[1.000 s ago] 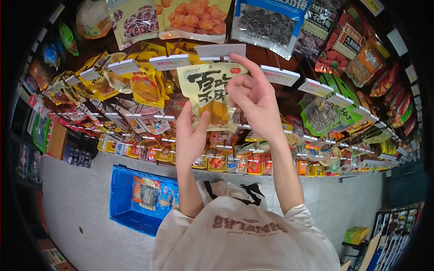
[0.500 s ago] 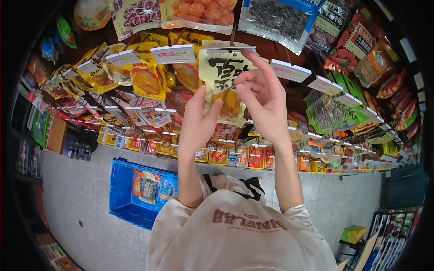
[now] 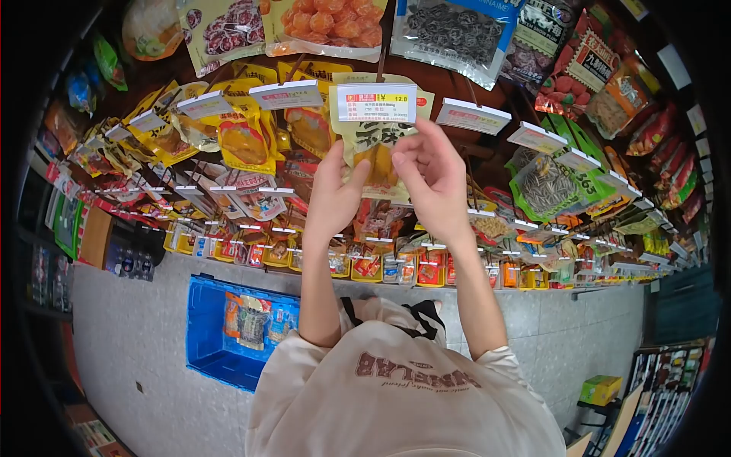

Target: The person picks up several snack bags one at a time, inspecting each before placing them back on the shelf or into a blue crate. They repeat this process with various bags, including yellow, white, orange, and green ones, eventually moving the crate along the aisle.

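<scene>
A pale yellow snack pouch (image 3: 378, 171) hangs from a shelf hook behind a white price tag (image 3: 375, 104), which faces me and covers the pouch's upper part. My left hand (image 3: 336, 192) holds the pouch by its left edge, thumb across its front. At the pouch's right side is my right hand (image 3: 434, 179), its fingers curled close to the tag's lower right corner; whether they grip anything is unclear. Yellow pouches (image 3: 245, 137) hang to the left of my hands, and a green bag (image 3: 550, 185) hangs to the right.
A blue crate (image 3: 209, 364) on the floor at lower left holds several packets (image 3: 253, 320). Large bags, one of them blue and clear (image 3: 451, 36), hang along the top. Lower shelf rows with boxed packets (image 3: 367, 266) run beneath my hands. A yellow-green box (image 3: 600, 390) stands at lower right.
The price tag has tilted down to face me and now covers the pouch's printed top. My right hand has moved slightly left and down, its index finger lower and more bent.
</scene>
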A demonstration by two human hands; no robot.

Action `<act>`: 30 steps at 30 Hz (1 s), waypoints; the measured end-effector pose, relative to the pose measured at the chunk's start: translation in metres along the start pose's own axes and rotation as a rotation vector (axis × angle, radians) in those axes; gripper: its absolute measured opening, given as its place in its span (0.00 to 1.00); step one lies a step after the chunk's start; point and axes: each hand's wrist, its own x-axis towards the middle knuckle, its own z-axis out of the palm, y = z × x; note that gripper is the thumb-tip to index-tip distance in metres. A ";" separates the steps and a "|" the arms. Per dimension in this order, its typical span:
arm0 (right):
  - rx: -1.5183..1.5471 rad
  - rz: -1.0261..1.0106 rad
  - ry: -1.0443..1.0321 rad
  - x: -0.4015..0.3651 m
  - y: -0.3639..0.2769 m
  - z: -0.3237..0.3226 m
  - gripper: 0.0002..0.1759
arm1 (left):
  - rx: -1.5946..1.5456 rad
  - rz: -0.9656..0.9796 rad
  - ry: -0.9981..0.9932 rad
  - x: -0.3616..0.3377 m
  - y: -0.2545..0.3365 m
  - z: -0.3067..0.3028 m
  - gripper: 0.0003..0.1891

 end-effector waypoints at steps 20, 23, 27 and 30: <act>-0.403 0.049 0.203 -0.029 0.075 -0.013 0.19 | -0.011 0.062 0.317 -0.003 -0.039 0.020 0.17; -0.454 -0.007 0.239 -0.030 0.074 -0.013 0.18 | -0.062 0.093 0.377 -0.012 -0.039 0.021 0.17; -0.474 0.090 0.257 -0.038 0.073 -0.014 0.18 | 0.008 0.138 0.509 -0.029 -0.044 0.020 0.14; -0.418 0.087 0.243 -0.053 0.085 -0.008 0.17 | 0.073 0.118 0.597 -0.046 -0.047 0.012 0.12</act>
